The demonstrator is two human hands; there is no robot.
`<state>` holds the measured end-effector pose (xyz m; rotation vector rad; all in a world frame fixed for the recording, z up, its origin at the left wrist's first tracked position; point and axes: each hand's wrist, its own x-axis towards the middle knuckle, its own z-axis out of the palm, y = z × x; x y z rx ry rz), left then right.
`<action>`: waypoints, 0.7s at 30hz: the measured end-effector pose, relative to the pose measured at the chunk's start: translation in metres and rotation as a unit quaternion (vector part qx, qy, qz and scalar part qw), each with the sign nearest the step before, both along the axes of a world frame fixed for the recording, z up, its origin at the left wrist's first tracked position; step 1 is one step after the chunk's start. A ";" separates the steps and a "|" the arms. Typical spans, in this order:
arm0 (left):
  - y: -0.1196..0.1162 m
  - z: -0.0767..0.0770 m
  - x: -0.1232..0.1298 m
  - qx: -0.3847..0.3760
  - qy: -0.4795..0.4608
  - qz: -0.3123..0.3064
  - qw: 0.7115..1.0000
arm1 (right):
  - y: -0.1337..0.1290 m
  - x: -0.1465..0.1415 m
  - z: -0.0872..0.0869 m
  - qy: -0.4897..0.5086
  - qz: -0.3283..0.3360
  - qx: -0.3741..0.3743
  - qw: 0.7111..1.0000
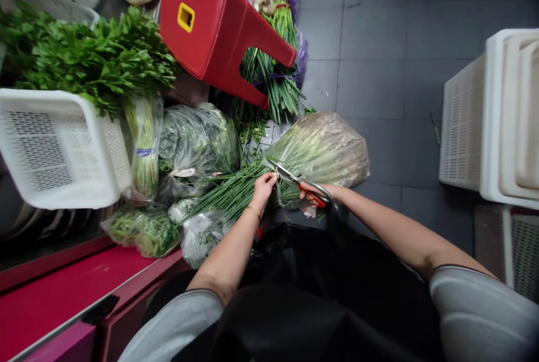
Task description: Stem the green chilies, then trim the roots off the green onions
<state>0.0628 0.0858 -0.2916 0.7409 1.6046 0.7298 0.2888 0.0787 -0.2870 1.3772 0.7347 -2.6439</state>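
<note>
Far L: white basket (100, 163), rigid, w/ leafy greens (105, 59) behind it, bulky but light, prob. easily bruised. Next, a bagged bundle w/ blue band (143, 151); band looks the surest place to lift by. Then bagged greens (197, 134), soft & loose, best scooped from underneath.

Mid: long green stalks (231, 185) lie across to the clear bag's mouth, passing by the L wrist. Thin, bendy, prob. slick if damp; likely to crease if squeezed hard, so a loose full-hand grip round many at once, nr the pale stem end, should treat them best.

L hand (264, 188) is at the bag's mouth, thumb & fingers pressed together at the tips; what's pinched there is too small to tell. Scissors (289, 175) lie just R of it, metal blades aimed at those fingertips: stiff, hard, sharp, so handles only. R hand (312, 193) has its fingers wrapped round the red handles.

Clear bag (332, 146) is on the grey tile floor (374, 87), full end to the R, mod. heavy I'd guess. Film's thin, slippery, prob. tears; support the full end from below, don't tug the film.

Far R: white crates (494, 115), stiff, rim = obvious hold.
</note>
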 end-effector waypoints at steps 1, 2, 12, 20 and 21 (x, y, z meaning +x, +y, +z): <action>0.000 0.001 0.000 0.001 -0.019 0.011 1.000 | -0.003 0.000 0.000 0.008 -0.013 -0.009 1.000; 0.000 0.003 0.000 0.001 -0.035 0.015 0.999 | -0.005 0.001 0.000 0.012 -0.022 -0.014 1.000; -0.004 0.006 -0.002 -0.017 -0.088 -0.082 0.993 | 0.025 -0.023 0.019 -0.063 0.078 0.096 0.990; -0.019 0.013 -0.021 -0.102 -0.101 -0.127 0.981 | 0.021 -0.004 0.075 0.005 0.077 0.331 0.940; -0.020 0.015 -0.025 -0.118 -0.097 -0.098 0.983 | 0.016 0.004 0.077 -0.014 0.067 0.337 0.939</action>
